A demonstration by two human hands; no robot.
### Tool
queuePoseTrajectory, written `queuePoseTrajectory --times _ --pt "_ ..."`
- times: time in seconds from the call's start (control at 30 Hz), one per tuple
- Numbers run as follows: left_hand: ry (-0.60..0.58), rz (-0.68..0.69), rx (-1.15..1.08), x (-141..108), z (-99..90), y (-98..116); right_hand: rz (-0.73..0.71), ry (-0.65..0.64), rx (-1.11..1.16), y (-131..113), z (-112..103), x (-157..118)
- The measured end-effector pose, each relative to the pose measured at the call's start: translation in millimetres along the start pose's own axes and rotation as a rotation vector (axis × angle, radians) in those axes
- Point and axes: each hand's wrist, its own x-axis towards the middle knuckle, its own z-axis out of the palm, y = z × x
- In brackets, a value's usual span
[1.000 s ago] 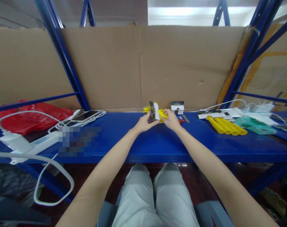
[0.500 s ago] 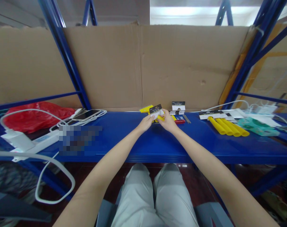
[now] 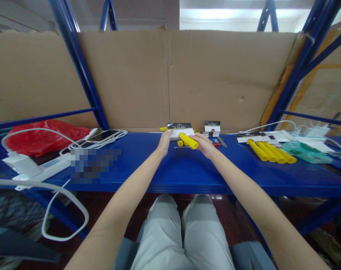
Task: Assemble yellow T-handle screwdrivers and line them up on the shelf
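A white card with a black header (image 3: 179, 129) is held over the back middle of the blue table, with a yellow tube (image 3: 189, 140) across its front. My left hand (image 3: 165, 142) grips the card's left edge. At its lower right edge, my right hand (image 3: 203, 144) pinches the card close to the tube. More yellow pieces lie beneath and behind the card, partly hidden by it. A small stack of black-and-white cards (image 3: 212, 128) stands just behind my right hand, near a red object (image 3: 216, 144) and a small grey strip (image 3: 222, 141).
To the right, several yellow tubes with cards (image 3: 266, 151) lie beside a green plastic wrapper (image 3: 307, 152). On the left are a red plastic bag (image 3: 47, 137), a white power strip (image 3: 51, 167), cables and a phone (image 3: 103, 136). Cardboard (image 3: 215, 75) walls the back.
The card has been turned to face forward more squarely, and the yellow tube now shows at its front. My hands have moved apart to the card's two sides.
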Motion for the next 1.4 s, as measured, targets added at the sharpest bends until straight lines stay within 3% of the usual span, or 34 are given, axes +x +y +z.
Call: queuePoseTrajectory --times 0.43,0.73,1.0,1.1,1.23,1.4 --pt "0.100 -0.221 -0.142 -2 3.8 15 -0.047 -0.112 0.027 -3 -2 -5" --pt "0.336 -0.247 -0.010 6 -13.9 13 -0.081 -0.181 0.019 -5 -2 -8" --pt "0.361 -0.171 0.021 13 -19.6 8 -0.074 -0.235 -0.016 -4 2 -12" --pt "0.389 -0.205 0.099 17 -27.8 7 -0.075 -0.244 -0.014 -8 0 -14" --pt "0.483 -0.274 0.125 20 -42.1 14 -0.112 -0.197 0.060 -18 -6 -14" --pt "0.438 -0.256 0.054 18 -44.4 23 -0.134 -0.071 0.142 -23 -12 -11"
